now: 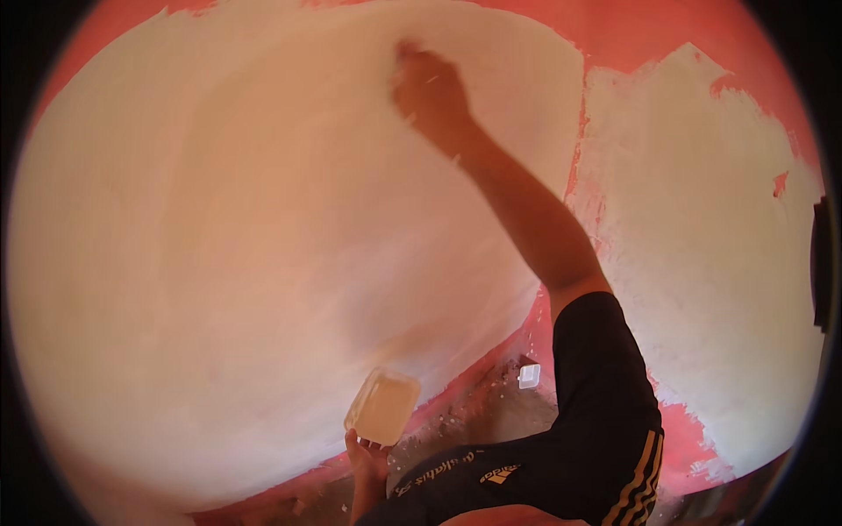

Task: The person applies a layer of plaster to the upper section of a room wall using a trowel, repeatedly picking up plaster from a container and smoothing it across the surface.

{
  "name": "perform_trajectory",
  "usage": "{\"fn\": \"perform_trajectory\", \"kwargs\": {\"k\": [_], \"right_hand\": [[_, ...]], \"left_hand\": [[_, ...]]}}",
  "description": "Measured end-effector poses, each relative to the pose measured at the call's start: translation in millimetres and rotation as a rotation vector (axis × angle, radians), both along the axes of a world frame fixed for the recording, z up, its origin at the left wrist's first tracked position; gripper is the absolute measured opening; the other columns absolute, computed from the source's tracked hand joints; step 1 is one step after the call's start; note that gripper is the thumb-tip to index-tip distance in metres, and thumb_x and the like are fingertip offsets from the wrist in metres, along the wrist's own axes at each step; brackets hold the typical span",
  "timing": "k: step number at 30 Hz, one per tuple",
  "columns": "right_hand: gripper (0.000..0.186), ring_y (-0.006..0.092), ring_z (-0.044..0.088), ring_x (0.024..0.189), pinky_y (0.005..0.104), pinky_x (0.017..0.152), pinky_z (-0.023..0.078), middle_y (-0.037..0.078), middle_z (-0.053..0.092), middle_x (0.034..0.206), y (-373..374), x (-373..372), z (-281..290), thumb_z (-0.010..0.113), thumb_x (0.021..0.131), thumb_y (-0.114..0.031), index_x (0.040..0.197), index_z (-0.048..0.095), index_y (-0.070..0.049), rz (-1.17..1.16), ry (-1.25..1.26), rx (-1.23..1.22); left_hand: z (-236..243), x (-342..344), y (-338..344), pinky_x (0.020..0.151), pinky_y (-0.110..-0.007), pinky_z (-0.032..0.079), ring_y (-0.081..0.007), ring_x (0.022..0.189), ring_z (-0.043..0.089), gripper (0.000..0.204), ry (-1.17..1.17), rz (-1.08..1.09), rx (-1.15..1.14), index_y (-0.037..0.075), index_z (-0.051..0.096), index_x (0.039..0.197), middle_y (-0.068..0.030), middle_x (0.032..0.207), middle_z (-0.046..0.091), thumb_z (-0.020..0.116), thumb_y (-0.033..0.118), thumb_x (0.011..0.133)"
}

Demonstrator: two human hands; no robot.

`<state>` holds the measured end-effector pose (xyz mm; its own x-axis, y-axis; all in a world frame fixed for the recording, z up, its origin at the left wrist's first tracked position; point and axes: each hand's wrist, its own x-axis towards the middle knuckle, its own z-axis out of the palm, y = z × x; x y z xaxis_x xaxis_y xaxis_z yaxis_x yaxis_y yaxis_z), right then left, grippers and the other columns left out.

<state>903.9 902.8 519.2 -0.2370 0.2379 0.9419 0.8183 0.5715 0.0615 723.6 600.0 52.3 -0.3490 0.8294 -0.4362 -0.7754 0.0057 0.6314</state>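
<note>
The left hand point(368, 456) held a shallow pale tub point(388, 410) by its near edge, low in front of the left wall point(263, 219), with the fingers closed against it. The tub's broad face was toward the viewer; its contents could not be told apart from its surface. The right hand point(430, 92) was raised high at the left wall, its fingers curled inward; blur hid its grip, and it could not be told whether it held a tool or touched the surface. The left wall bore a broad whitish coat, with pink showing along its top and bottom edges. The right wall point(693, 237), beyond the corner, bore a whitish coat with ragged margins and pink beyond them. A small white container point(529, 376) lay near the foot of the walls, on a stained, brownish floor point(504, 403). A black shirt point(605, 368) with yellow stripes covered the person's right upper arm.
</note>
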Motion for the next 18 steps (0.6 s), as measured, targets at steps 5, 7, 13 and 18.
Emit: {"fn": "perform_trajectory", "kwargs": {"k": [5, 7, 13, 18], "right_hand": [[0.029, 0.0354, 0.066, 0.087, 0.0462, 0.074, 0.054, 0.021, 0.067, 0.093, 49.4, 151.8, -21.4, 0.056, 0.092, -0.012, 0.117, 0.060, 0.001, 0.099, 0.174, 0.203], [0.029, 0.0348, 0.065, 0.086, 0.0466, 0.075, 0.054, 0.019, 0.067, 0.091, 87.7, 217.1, -14.2, 0.051, 0.095, -0.012, 0.119, 0.059, 0.002, -0.066, 0.394, 0.196], [0.034, 0.0251, 0.064, 0.103, 0.0385, 0.089, 0.053, 0.014, 0.067, 0.110, 173.5, 194.7, -33.5, 0.052, 0.089, -0.009, 0.122, 0.061, -0.003, -0.366, 0.170, 0.293], [0.031, 0.0312, 0.063, 0.099, 0.0463, 0.078, 0.054, 0.021, 0.062, 0.107, 20.8, 44.7, -81.7, 0.059, 0.080, -0.002, 0.110, 0.062, 0.002, 0.358, -0.029, 0.052]], "left_hand": [[6.7, 102.6, 42.0, 0.095, -0.057, 0.048, -0.0357, 0.123, 0.054, 0.059, 0.009, -0.034, 0.017, 0.007, 0.044, 0.139, -0.0158, 0.138, 0.052, 0.042, 0.049, 0.099], [5.1, 120.9, 46.9, 0.095, -0.057, 0.048, -0.0352, 0.123, 0.055, 0.058, -0.023, -0.016, 0.027, 0.007, 0.044, 0.140, -0.0156, 0.138, 0.052, 0.043, 0.048, 0.099], [-6.6, 126.7, 70.5, 0.094, -0.056, 0.048, -0.0334, 0.120, 0.057, 0.058, -0.006, -0.006, -0.006, 0.008, 0.045, 0.139, -0.0140, 0.138, 0.053, 0.046, 0.048, 0.098], [-13.2, 135.7, 75.8, 0.095, -0.055, 0.048, -0.0327, 0.120, 0.057, 0.059, 0.001, 0.031, -0.021, 0.009, 0.048, 0.138, -0.0118, 0.135, 0.056, 0.049, 0.050, 0.096]]}}
